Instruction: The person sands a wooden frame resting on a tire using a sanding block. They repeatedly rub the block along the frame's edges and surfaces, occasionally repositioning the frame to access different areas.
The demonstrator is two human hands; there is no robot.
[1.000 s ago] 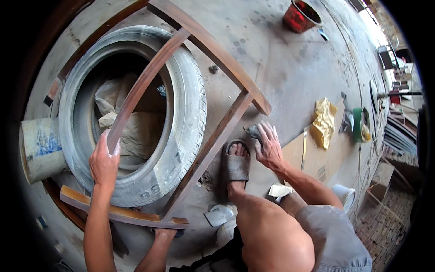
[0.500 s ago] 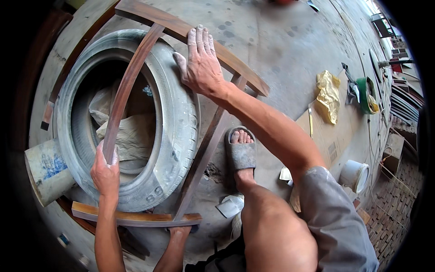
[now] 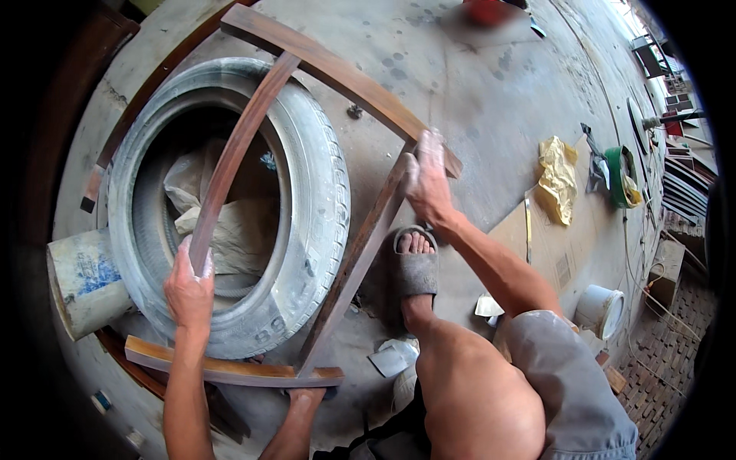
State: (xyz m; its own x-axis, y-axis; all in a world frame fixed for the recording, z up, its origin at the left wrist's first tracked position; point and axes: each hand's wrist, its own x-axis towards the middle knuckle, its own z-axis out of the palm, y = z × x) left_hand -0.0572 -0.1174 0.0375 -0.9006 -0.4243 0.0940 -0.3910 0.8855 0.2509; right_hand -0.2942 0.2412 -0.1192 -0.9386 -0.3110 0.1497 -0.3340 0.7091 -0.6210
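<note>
Brown wood fills the middle of the frame: a curved wooden frame (image 3: 337, 73) of bent slats lies across a dusty grey tyre (image 3: 307, 199) on a concrete floor (image 3: 491, 84). We see the frame stretch from the upper centre down to the lower left, with a long arched top rail, a shorter bottom rail and two slats joining them.

Our left hand (image 3: 188, 287), in the lower left, is wrapped around the lower end of the left slat (image 3: 230, 161), fingers closed on the wood where it crosses the tyre's opening. Our right hand (image 3: 428, 180), right of centre, lies on the upper end of the right slat (image 3: 360, 253), near where it meets the top rail; the fingers curl loosely over the wood, and we cannot tell whether they clamp it.

Crumpled pale sacking (image 3: 230, 222) sits inside the tyre. A pale bucket (image 3: 84, 280) lies on its side at the left edge, touching the tyre. Just below the right hand, a foot in a grey sandal (image 3: 416, 268) rests on the floor beside the right slat. At the right of the frame we see a yellow cloth (image 3: 558, 180), a flat sheet of cardboard (image 3: 567, 245) and a small white tub (image 3: 602, 310).
</note>
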